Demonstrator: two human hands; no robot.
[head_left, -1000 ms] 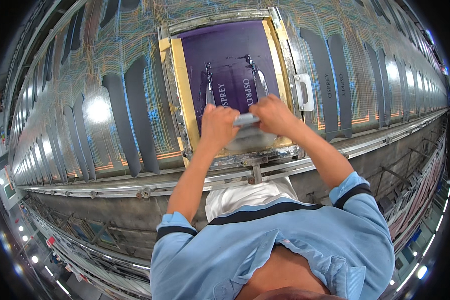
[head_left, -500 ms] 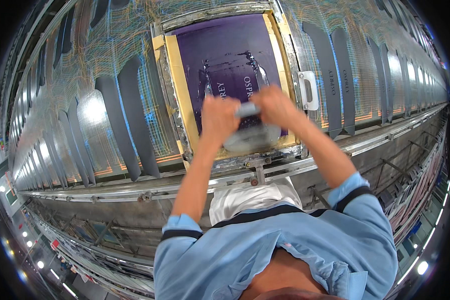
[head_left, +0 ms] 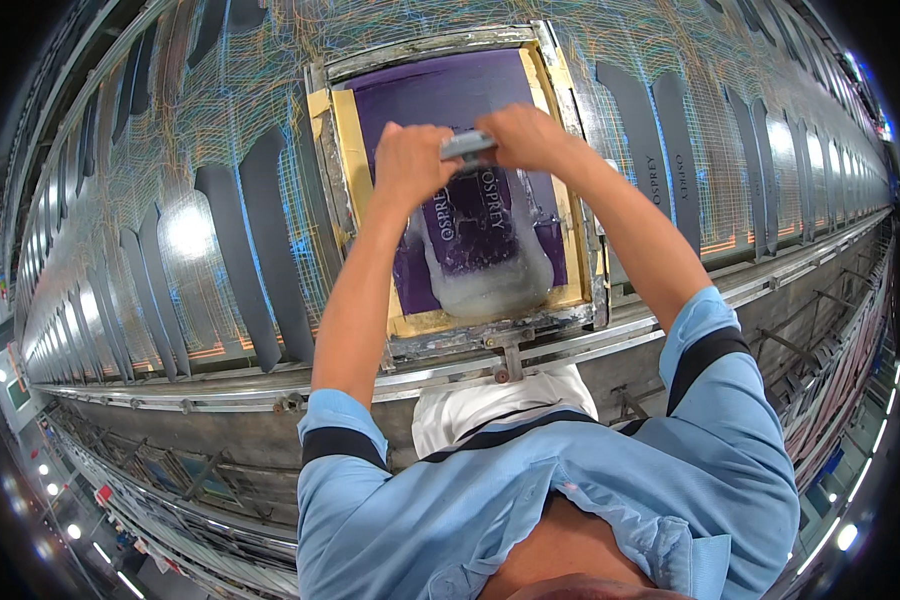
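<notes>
A screen-printing frame [head_left: 562, 95] with a purple mesh [head_left: 410, 85] lies in front of me, its inner border covered in yellow tape [head_left: 350, 150]. Both hands grip a grey-handled squeegee [head_left: 467, 145] over the upper middle of the mesh. My left hand [head_left: 413, 165] is closed at its left end, my right hand [head_left: 523, 137] at its right end. The squeegee's blade is mostly hidden by my hands. Nearer to me, a glossy pool of clear-looking ink [head_left: 495, 290] spreads across the mesh, around two lines of pale lettering.
Beneath the frame runs a long printing table [head_left: 185, 230] marked with coloured lines. Pairs of dark grey fabric pieces [head_left: 275, 240] lie along it on both sides, some at right printed. A metal rail [head_left: 260, 392] follows the table's near edge, with a frame bracket [head_left: 511, 360] over it.
Both hands have moved the squeegee away from me, from the near part of the mesh to its upper middle. The ink pool at the near end is now uncovered.
</notes>
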